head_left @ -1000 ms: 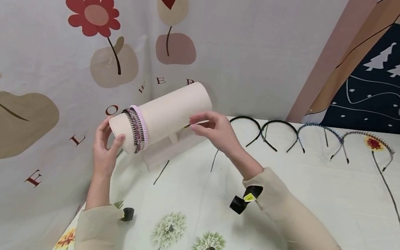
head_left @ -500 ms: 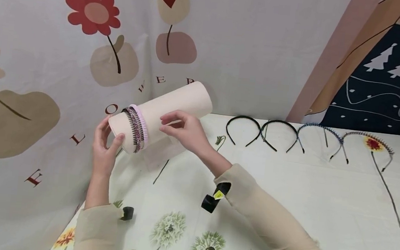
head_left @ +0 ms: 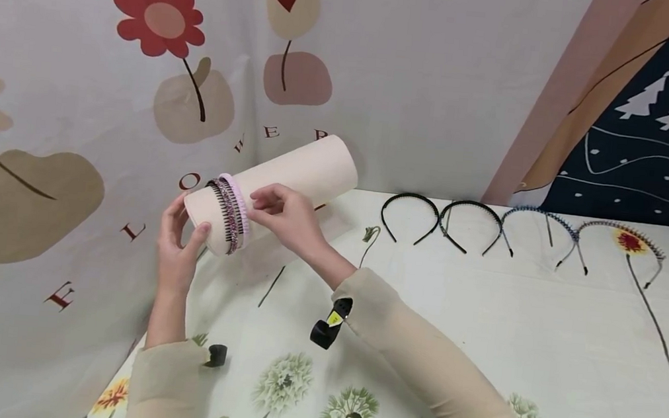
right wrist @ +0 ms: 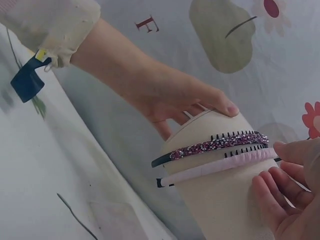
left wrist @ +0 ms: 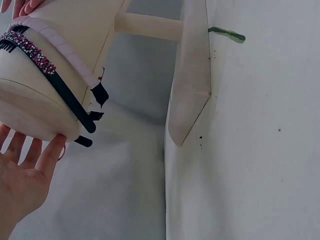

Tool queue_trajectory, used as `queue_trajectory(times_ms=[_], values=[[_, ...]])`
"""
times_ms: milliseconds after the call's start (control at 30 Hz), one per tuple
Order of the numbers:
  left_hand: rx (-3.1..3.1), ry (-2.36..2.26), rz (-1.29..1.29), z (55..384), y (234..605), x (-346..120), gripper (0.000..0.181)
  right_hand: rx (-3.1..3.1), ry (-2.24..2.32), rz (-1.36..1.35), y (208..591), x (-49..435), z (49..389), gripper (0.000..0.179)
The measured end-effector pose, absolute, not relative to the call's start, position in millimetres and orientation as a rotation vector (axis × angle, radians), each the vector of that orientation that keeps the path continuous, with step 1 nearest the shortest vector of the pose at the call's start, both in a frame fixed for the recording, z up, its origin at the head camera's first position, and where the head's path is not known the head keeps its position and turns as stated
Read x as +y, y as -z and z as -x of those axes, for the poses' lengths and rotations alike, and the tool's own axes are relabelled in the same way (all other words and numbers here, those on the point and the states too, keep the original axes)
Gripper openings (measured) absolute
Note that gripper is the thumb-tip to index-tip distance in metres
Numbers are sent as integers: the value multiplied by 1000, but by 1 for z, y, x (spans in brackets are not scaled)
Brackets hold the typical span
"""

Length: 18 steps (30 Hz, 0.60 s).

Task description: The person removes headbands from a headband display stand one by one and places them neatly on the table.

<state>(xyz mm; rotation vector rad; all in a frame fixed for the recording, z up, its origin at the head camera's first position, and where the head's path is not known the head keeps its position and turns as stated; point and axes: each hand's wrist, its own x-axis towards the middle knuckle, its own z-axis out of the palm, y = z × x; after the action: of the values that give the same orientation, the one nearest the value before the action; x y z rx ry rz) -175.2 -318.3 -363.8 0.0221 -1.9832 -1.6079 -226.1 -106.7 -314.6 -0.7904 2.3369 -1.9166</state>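
A cream cylindrical headband stand (head_left: pixel 298 166) lies tilted at the back left, propped on a neck and a flat base (left wrist: pixel 192 75). Around its near left end sit a lilac headband (head_left: pixel 238 207) and a dark toothed headband with pink and silver glitter (right wrist: pixel 220 144). My left hand (head_left: pixel 178 248) holds that end, thumb in front and fingers behind the rim. My right hand (head_left: pixel 290 222) is over the cylinder, fingers bent and apart, fingertips right at the lilac headband's edge. In the right wrist view, my right hand (right wrist: pixel 290 195) partly covers the lilac band's far end.
To the right along the back edge of the white flower-print tablecloth (head_left: pixel 480 315) lie a plain black headband (head_left: pixel 411 194), another black one (head_left: pixel 472 204), a blue toothed one (head_left: pixel 540 212) and a brownish toothed one (head_left: pixel 622 227). A printed curtain (head_left: pixel 429 78) hangs close behind.
My right hand has moved left along the cylinder from its right part to the lilac headband. My left hand keeps its hold, and the headbands on the stand stay in place.
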Motion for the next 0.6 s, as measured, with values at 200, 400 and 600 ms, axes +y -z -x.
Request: queue_trajectory(times_ms=[200,400,600], values=[[-1985,1598,-22,175,364,-318,62,2531,1855,820,315,-118,223,27],[-1965,1611,-24,174,365,-318,62,2745,1733,845,318,-128,219,29],[-1973,1606,-21,175,365,-317,62,2805,1665,843,319,-129,217,27]])
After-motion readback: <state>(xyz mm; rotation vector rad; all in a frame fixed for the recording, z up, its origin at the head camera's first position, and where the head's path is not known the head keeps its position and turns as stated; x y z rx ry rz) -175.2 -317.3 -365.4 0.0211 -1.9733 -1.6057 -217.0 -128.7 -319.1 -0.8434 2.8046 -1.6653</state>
